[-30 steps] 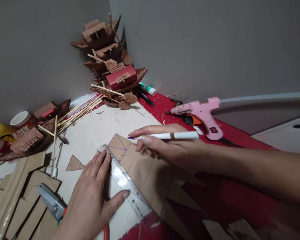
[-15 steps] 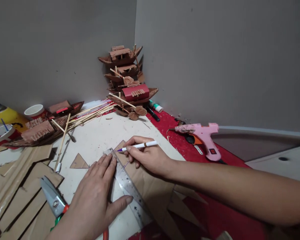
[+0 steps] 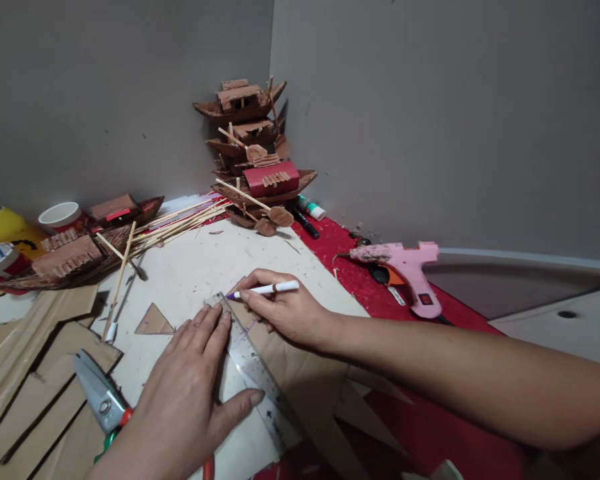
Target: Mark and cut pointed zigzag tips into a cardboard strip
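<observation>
My left hand (image 3: 190, 380) lies with fingers stretched out, its fingertips and thumb pressing a clear ruler (image 3: 253, 365). Beneath the ruler's right edge is a piece of brown cardboard (image 3: 300, 367) with purple lines on it. My right hand (image 3: 290, 312) grips a white felt-tip pen (image 3: 270, 289), its purple tip at the ruler's edge near the far end. A small cardboard triangle (image 3: 153, 321) lies just beyond my left hand. Left of my wrist are shears (image 3: 100, 397) with green and orange handles, partly hidden by my forearm.
Model boats (image 3: 267, 183) are stacked in the corner, and more boats (image 3: 75, 257) stand at left beside cups (image 3: 60, 215) and thin sticks (image 3: 185, 223). A pink glue gun (image 3: 405, 260) lies on the red surface at right. Cardboard strips (image 3: 35, 380) cover the left side.
The pen has moved slightly left, its tip now against the ruler's edge. My left hand stays on the ruler. The camera view has shifted a little.
</observation>
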`<move>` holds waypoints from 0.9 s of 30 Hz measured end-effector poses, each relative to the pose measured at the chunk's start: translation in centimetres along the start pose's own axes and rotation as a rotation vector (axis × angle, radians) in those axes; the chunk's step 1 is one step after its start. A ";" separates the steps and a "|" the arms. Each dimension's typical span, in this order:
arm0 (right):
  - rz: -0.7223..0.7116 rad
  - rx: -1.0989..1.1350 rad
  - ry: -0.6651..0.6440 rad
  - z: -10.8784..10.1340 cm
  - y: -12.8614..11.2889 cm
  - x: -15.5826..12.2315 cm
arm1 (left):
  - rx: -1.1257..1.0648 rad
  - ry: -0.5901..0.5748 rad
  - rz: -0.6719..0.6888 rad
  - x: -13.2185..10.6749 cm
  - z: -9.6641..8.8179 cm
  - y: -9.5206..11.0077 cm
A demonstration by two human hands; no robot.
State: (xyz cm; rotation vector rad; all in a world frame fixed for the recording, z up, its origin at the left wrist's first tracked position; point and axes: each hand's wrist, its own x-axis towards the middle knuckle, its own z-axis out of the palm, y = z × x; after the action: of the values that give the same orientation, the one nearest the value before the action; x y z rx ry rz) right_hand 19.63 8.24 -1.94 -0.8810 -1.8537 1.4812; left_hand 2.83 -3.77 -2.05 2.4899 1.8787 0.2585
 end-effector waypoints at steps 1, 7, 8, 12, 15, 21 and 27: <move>-0.005 -0.004 -0.003 0.0 0.1 0.0 | -0.005 0.004 -0.001 0.0 0.0 0.0; -0.103 -0.076 0.003 -0.1 0.3 0.3 | 0.019 0.011 0.023 0.1 -0.1 0.0; -0.112 -0.085 0.001 -0.1 0.3 0.3 | 0.028 0.014 0.025 0.1 -0.1 0.0; -0.142 -0.110 -0.007 -0.3 0.3 0.3 | 0.058 0.011 0.034 0.2 -0.1 0.0; -0.153 -0.127 -0.009 -0.4 0.2 0.4 | 0.070 0.008 0.043 0.2 -0.2 0.0; -0.079 -0.035 -0.038 -0.3 0.0 0.3 | 0.081 0.007 0.041 0.2 -0.2 0.0; -0.003 0.008 -0.029 -0.4 -0.2 0.2 | 0.108 0.015 0.059 0.3 -0.2 0.0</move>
State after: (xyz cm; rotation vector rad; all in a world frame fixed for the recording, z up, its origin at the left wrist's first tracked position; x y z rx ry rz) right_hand 19.81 8.60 -1.62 -0.8568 -1.8685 1.5056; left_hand 2.84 -3.52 -1.84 2.6235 1.8755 0.1815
